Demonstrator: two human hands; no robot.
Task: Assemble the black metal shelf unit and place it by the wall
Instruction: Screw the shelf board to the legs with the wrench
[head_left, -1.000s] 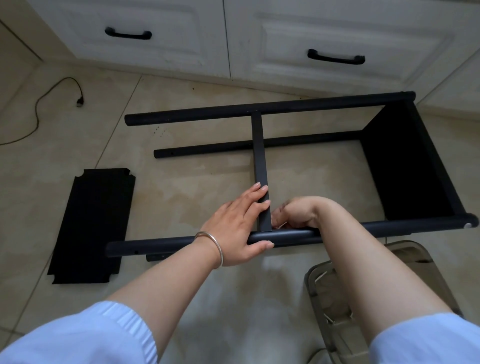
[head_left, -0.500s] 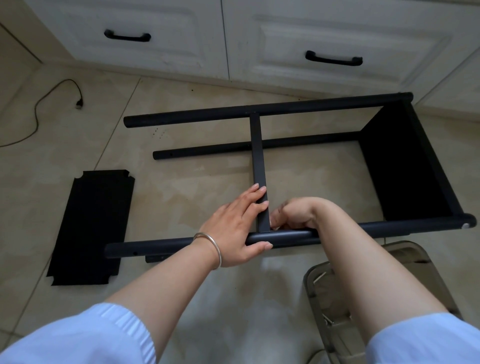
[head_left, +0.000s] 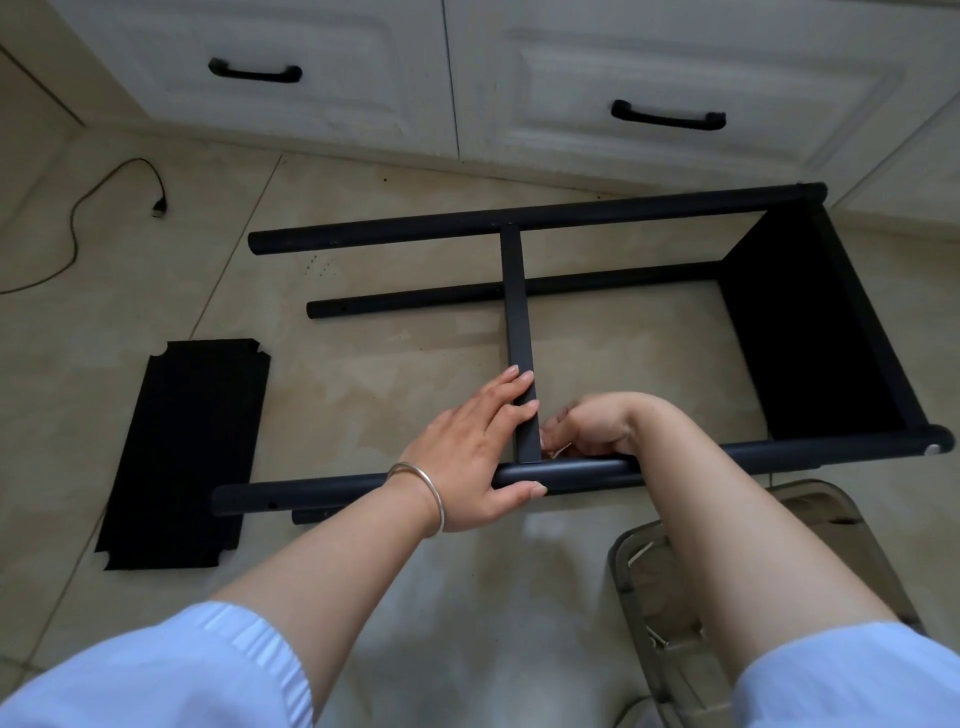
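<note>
Beige floor tiles (head_left: 363, 364) fill the view, with white cabinet doors (head_left: 649, 62) and their black handles along the far edge. Lying on its side on the tiles is the half-built black shelf frame (head_left: 545, 213); every place below is given from it.

Across the frame's middle runs a flat black crossbar (head_left: 517, 322), meeting the near post (head_left: 727, 457) at a joint. The left hand (head_left: 467, 457) lies over that joint, straight fingers flat along the crossbar and thumb hooked under the post, pressing both parts together. The right hand (head_left: 587, 428), just right of the joint, has its fingers curled inward, pinching something small and pale that is too hidden to name. It looks like a fastener being set, but that is a guess.

To do this step well, the left hand should probably keep the crossbar square and tight against the post, so the holes stay lined up while the right hand works. Easing pressure early could let the bar slip.

At the frame's right end a fitted black panel (head_left: 810, 332) closes it off. Left of the frame, well apart, a loose black shelf panel (head_left: 182, 457) lies flat. Nearer than the frame, on the right, sits a clear plastic bin (head_left: 670, 597). A thin cable (head_left: 78, 223) trails far left.

Open tile lies between frame and loose panel; the cabinets crowd the far side.
</note>
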